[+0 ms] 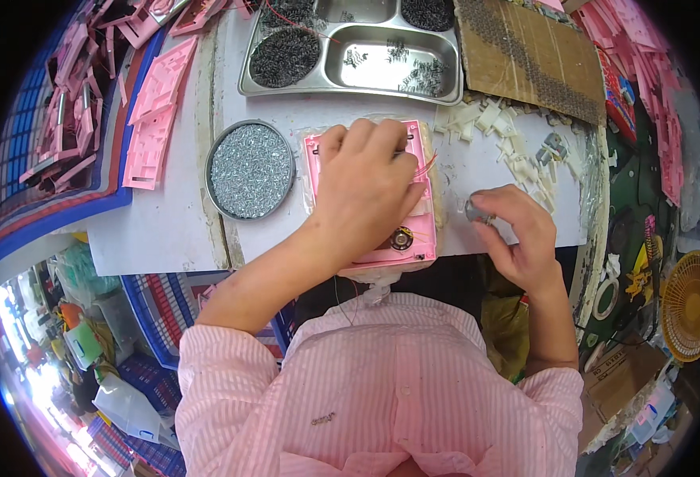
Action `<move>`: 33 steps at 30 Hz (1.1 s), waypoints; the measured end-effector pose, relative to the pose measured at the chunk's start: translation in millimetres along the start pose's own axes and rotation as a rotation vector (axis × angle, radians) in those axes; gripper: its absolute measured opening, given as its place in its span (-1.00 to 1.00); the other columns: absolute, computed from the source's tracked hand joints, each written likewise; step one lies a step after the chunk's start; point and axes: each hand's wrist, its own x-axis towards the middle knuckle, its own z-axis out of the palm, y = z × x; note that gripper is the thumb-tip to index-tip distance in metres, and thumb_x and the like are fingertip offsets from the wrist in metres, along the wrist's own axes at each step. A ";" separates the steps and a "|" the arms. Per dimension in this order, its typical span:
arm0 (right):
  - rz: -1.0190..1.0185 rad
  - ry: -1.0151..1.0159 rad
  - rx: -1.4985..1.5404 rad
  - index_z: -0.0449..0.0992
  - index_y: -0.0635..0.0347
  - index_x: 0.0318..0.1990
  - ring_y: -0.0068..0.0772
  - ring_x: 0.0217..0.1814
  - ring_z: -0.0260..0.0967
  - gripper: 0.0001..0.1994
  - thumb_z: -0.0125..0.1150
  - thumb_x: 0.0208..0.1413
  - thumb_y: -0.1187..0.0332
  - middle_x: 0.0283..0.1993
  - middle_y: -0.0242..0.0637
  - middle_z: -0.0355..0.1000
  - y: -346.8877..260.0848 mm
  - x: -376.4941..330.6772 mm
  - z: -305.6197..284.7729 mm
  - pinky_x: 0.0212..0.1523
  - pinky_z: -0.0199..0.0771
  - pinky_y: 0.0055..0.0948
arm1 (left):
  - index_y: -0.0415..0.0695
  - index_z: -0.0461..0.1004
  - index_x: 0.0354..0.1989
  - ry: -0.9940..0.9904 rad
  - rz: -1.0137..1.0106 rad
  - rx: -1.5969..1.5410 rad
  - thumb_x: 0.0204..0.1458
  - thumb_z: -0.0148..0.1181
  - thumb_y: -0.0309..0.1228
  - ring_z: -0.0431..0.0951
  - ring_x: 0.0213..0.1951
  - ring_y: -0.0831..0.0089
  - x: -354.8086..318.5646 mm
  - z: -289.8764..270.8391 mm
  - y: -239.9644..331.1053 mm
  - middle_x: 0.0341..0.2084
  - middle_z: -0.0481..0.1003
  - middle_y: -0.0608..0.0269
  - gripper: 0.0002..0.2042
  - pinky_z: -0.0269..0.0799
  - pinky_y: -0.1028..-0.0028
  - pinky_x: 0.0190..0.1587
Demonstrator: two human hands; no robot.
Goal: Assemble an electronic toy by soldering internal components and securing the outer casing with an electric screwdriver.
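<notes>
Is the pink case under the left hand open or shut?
Open: the case has no cover on; a round black part and red wires lie exposed.

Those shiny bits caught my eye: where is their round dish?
In the head view, the round dish sits on the white tabletop, left of the pink case and nearer the person than the steel tray.
</notes>
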 end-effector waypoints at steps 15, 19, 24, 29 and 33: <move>0.155 -0.218 -0.157 0.57 0.17 -0.16 0.30 0.54 -0.20 -0.81 0.34 0.06 0.38 0.48 -0.05 0.11 16.0 33.9 35.5 0.42 0.00 0.10 | -0.17 0.58 -0.33 0.320 -0.368 -0.424 -0.06 0.38 -0.56 0.44 -0.18 0.32 -62.8 -0.2 -18.7 -0.15 0.46 0.17 -0.87 0.25 0.35 -0.04; 0.163 -0.226 -0.216 0.57 0.15 -0.12 0.23 0.57 -0.21 -0.77 0.32 0.05 0.39 0.53 -0.04 0.07 19.1 38.7 41.9 0.49 -0.16 0.10 | -0.10 0.61 -0.33 0.334 -0.311 -0.319 -0.11 0.42 -0.51 0.42 -0.20 0.32 -64.2 0.1 -20.7 -0.15 0.48 0.23 -0.84 0.16 0.28 -0.03; 0.151 -0.234 -0.335 0.59 0.16 -0.20 0.28 0.50 -0.13 -0.80 0.38 0.00 0.38 0.46 -0.06 0.16 11.3 48.1 44.5 0.41 0.04 0.07 | -0.07 0.61 -0.33 0.340 -0.283 -0.315 -0.13 0.43 -0.50 0.42 -0.20 0.33 -59.4 -3.1 -20.2 -0.16 0.49 0.27 -0.83 0.15 0.28 -0.04; 0.182 -0.297 -0.391 0.61 0.14 -0.24 0.28 0.47 -0.06 -0.79 0.43 -0.07 0.39 0.42 -0.07 0.22 5.9 57.1 40.1 0.41 0.06 0.07 | -0.16 0.60 -0.34 0.295 -0.268 -0.415 -0.09 0.40 -0.52 0.46 -0.17 0.29 -49.1 -4.6 -25.1 -0.19 0.49 0.18 -0.86 0.33 0.32 -0.06; 0.102 -0.215 -0.464 0.61 0.16 -0.28 0.28 0.48 -0.03 -0.78 0.45 -0.13 0.38 0.38 -0.07 0.27 -4.6 61.2 41.7 0.39 0.08 0.09 | -0.21 0.60 -0.33 0.223 -0.266 -0.510 -0.05 0.39 -0.53 0.50 -0.16 0.31 -36.0 -9.9 -33.3 -0.21 0.49 0.17 -0.88 0.41 0.38 -0.07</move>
